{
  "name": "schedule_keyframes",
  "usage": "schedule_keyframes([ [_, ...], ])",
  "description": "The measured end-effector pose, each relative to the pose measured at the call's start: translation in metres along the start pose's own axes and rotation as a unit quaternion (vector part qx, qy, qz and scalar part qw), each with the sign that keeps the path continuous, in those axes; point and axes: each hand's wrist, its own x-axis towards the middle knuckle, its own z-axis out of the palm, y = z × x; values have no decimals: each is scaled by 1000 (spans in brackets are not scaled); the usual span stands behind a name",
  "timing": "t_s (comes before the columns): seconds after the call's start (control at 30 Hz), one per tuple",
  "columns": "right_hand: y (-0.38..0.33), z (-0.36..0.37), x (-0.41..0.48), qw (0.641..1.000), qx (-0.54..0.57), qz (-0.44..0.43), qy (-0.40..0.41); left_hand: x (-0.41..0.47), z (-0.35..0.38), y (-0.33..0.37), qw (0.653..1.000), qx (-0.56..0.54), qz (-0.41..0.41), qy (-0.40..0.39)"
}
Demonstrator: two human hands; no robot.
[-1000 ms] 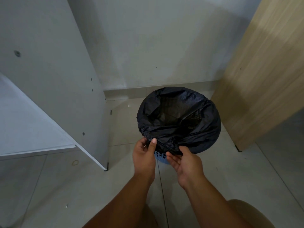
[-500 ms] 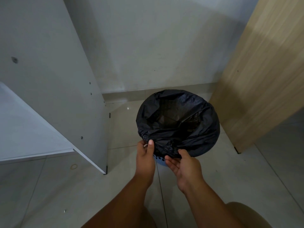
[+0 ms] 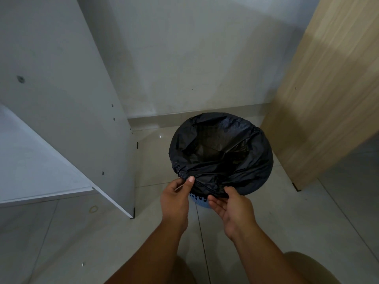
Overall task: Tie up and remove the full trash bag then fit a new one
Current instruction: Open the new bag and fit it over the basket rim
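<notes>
A black trash bag lines a round blue bin standing on the tiled floor; the bag's edge is folded down over the rim and hides most of the bin. My left hand pinches the bag's edge at the near left of the rim, thumb on top. Just right of it, my right hand holds the bag's lower hem with the thumb over it and the fingers spread underneath. The bag's mouth is open and looks dark inside.
A white cabinet panel stands close on the left, its corner near my left hand. A light wooden panel leans on the right, almost touching the bin. A white wall is behind. A rubber band lies on the floor.
Both hands stay on the near rim. My left hand has closed its pinch on the bag's edge; my right hand has shifted slightly along the hem.
</notes>
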Motion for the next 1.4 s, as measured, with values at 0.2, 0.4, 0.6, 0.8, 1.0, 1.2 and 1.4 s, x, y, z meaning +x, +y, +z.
schedule_keyframes([
  [0.2,3,1,1,1000,0,4,4,5,8,-2,994,-83,-26,65],
  [0.4,5,2,0,1000,-4,-2,0,-6,16,-12,995,-56,29,83],
  [0.6,-1,-7,-3,997,-43,59,-21,-7,14,-10,993,-20,55,98],
  [0.8,-47,-53,25,989,-113,-20,97,-7,14,-8,992,3,52,112],
  [1.0,-51,-51,49,984,-116,-96,90,-10,19,-1,990,13,47,131],
  [1.2,-33,-45,36,987,-118,-88,69,0,15,7,994,38,39,99],
  [1.4,-24,-46,21,988,-110,-88,64,3,10,10,998,6,8,69],
])
